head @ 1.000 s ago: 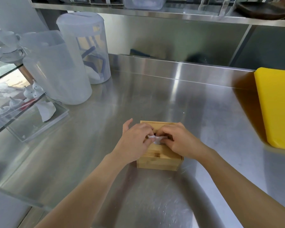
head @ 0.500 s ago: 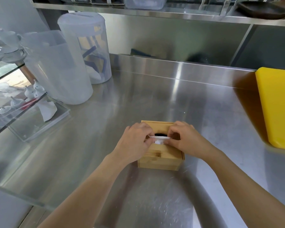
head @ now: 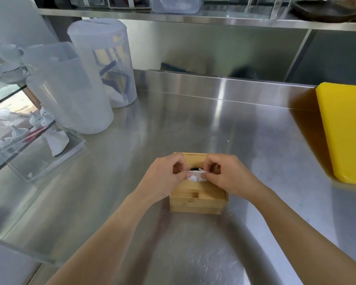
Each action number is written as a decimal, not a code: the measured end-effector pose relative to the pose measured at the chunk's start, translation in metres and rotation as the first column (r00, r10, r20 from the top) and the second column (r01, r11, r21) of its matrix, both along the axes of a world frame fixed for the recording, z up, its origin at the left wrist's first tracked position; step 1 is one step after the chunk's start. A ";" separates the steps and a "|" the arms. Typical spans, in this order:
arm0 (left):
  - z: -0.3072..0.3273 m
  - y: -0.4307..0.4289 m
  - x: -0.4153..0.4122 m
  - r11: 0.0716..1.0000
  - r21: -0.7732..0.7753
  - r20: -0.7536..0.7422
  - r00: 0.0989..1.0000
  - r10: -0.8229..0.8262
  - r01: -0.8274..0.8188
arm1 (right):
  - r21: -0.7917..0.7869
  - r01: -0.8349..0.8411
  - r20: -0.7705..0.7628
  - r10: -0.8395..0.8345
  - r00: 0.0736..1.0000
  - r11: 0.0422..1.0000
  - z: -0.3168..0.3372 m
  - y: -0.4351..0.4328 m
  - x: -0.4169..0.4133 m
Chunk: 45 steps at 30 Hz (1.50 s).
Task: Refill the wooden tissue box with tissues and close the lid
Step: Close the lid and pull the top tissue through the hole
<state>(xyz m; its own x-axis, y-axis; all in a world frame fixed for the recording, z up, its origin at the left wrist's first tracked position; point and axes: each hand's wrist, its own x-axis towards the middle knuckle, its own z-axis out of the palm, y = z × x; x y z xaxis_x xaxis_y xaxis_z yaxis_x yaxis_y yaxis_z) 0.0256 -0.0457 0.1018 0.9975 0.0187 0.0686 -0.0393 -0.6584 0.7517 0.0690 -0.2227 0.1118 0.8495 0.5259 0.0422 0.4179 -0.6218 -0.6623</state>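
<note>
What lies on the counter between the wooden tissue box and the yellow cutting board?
Nothing: in the head view, the steel counter between the wooden tissue box and the yellow cutting board is bare, showing only reflections.

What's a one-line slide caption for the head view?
Both hands, left hand and right hand, pinch a white tissue at the slot of the closed wooden tissue box on a steel counter.

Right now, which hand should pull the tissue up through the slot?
Probably either: left hand and right hand both pinch the tissue over the box. No clear edge.
</note>
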 end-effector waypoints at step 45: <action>-0.013 -0.005 0.005 0.890 -0.427 -0.006 0.984 0.177 -0.162 | 0.255 0.102 -0.083 -0.084 0.993 0.961 -0.028 -0.012 0.001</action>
<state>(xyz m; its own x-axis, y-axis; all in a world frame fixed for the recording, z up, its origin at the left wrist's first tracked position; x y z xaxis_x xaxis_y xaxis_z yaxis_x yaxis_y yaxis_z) 0.0307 -0.0506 0.0884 0.9739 0.2219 0.0485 0.0150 -0.2761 0.9610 0.0697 -0.2349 0.0833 0.8998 0.4236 0.1044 0.3127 -0.4594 -0.8314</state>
